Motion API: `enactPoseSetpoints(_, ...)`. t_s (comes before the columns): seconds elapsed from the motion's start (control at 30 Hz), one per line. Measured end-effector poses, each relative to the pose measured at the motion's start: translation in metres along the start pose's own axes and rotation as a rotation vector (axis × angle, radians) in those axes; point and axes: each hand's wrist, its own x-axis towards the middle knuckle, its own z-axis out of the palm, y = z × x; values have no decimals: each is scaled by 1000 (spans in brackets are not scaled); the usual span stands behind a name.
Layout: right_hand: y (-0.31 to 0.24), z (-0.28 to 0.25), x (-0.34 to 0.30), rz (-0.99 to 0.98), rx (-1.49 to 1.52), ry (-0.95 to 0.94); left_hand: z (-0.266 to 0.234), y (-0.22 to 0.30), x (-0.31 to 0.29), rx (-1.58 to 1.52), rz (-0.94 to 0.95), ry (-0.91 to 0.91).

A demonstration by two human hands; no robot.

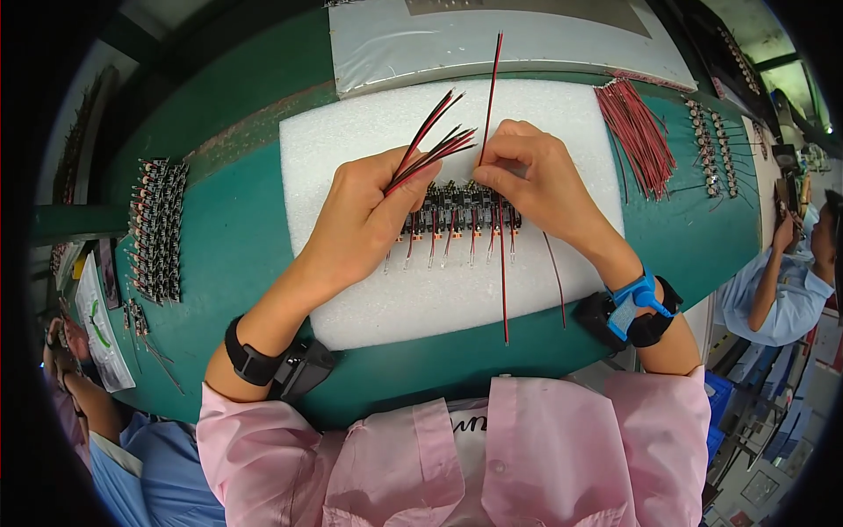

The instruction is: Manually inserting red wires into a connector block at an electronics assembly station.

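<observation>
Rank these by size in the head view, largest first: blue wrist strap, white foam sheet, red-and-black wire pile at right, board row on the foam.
1. White foam sheet
2. Wire pile and board row: too alike to rank, hands partly cover the row
3. Blue wrist strap

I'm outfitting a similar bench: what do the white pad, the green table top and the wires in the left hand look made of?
White pad: probably plastic foam, matte, going by its speckled surface.
Green table top: perhaps rubber or vinyl, smooth and fairly dull; paint is possible.
Wires: likely plastic-coated, from their even red and black colour; the cores are too small to judge.
</observation>
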Motion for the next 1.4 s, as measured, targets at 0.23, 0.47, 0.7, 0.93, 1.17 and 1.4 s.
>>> enactPoseSetpoints(0.23, 2, 4, -2, -82, 10, 114, 0, 0, 0, -2, 12, -4)
enactPoseSetpoints(0.47, -1, 3, -5, -33, -7, 71, 0, 0, -1, -18, -14, -1)
enactPoseSetpoints(0.7, -2, 1, -6, -29, 43, 79, 0, -2, -2, -2, 31, -5)
enactPoseSetpoints(0.93, -3, 1, -5, -37, -6, 63, -1, 0, -1, 13, 15, -14)
enactPoseSetpoints(1.17, -3, 0, -5, -26, -19, 40, -1, -2, -2, 15, 25, -13)
enactPoseSetpoints(1.4, -7, -2, -6, -76, -73, 40, -1, -3, -2, 25, 35, -23)
